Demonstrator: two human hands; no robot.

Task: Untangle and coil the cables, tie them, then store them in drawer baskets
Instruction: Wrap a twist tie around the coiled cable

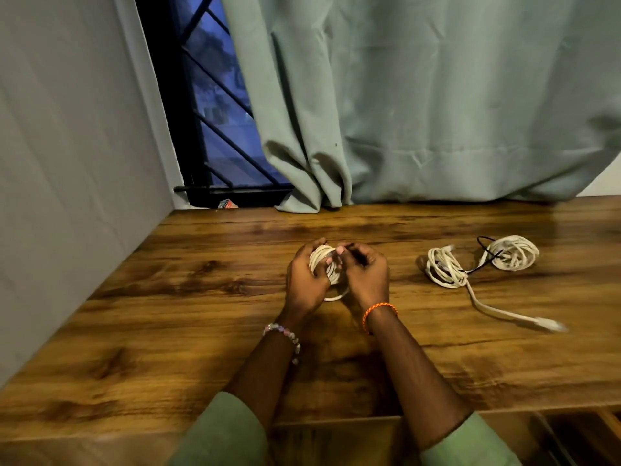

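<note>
White cable coil (323, 264) gripped in left hand (304, 279) — fingers curled round bundle; right hand (364, 275) pinched at coil's right edge, just above table (201, 297).

Both forearms reach forward; left hand (306, 277) and right hand (364, 275) meet, fingers curled.

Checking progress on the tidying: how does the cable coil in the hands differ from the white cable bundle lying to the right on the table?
The held coil is compact and gripped by the left hand and right hand; the table bundle lies untouched. The held coil's loops are tight; the table bundle is looser, with a plug end trailing out. Both are white cable.
</note>
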